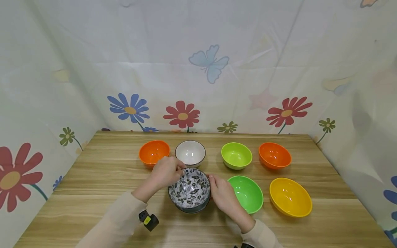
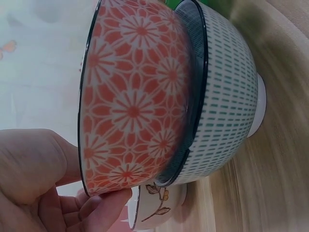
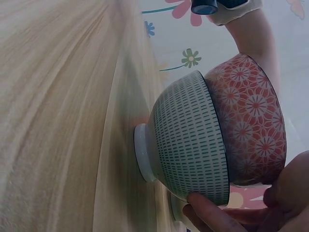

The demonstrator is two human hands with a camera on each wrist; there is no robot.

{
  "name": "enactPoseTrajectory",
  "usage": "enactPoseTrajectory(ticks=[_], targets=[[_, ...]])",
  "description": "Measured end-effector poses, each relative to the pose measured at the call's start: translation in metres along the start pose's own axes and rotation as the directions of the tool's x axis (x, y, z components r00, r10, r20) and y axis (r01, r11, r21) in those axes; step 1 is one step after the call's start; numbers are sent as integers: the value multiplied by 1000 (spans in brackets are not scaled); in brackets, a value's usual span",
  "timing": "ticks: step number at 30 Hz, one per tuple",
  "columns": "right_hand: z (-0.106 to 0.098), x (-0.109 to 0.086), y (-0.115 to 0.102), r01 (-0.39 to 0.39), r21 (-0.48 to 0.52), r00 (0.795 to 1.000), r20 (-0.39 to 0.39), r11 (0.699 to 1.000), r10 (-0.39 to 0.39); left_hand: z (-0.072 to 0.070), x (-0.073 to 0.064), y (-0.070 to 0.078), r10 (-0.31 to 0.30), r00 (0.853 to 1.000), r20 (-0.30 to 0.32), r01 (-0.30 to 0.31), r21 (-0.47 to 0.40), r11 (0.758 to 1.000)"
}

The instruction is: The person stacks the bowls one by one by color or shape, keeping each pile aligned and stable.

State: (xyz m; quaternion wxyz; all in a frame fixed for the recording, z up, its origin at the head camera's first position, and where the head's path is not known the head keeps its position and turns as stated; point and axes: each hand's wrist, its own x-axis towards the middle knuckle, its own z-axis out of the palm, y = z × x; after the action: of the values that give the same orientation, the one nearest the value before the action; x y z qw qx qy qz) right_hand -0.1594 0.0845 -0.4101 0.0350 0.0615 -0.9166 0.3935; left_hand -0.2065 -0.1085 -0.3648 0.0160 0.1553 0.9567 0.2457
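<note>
A ceramic bowl (image 1: 189, 187), leaf-patterned inside and red with white flowers outside (image 2: 135, 101), sits tilted in the mouth of a second bowl (image 3: 186, 135) with green dashes. That lower bowl stands on the table on its white foot. My left hand (image 1: 168, 171) pinches the red-flowered bowl's rim at the upper left, thumb and fingers on either side of it. On the right, my right hand (image 1: 224, 194) holds the stack's side: a finger touches the green-dashed bowl below its rim, and the thumb is at the red-flowered bowl's rim.
Behind the stack stand an orange bowl (image 1: 154, 153) and a white bowl (image 1: 190, 153). To the right are a lime bowl (image 1: 236, 155), another orange bowl (image 1: 274, 155), a green bowl (image 1: 248, 194) close by my right hand, and a yellow bowl (image 1: 290, 197). Flower-printed cloth surrounds the wooden table (image 1: 102, 193).
</note>
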Motion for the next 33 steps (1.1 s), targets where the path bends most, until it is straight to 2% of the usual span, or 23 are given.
enactPoseTrajectory(ticks=[8,16,21,33], targets=[[-2,0,-3,-32,-24,999,-11,999,32,6,0,-2,-6,1000,-7,6,15,1000],[-2,-1,-3,15,-60,1000,2,998,-15,10,2,-4,-2,1000,-7,3,3,1000],[-2,0,-3,8,-55,1000,20,998,-7,12,3,-5,-8,1000,-1,8,-2,1000],[-2,0,-3,32,-69,999,10,997,-32,16,5,-8,-33,999,16,33,-21,999]])
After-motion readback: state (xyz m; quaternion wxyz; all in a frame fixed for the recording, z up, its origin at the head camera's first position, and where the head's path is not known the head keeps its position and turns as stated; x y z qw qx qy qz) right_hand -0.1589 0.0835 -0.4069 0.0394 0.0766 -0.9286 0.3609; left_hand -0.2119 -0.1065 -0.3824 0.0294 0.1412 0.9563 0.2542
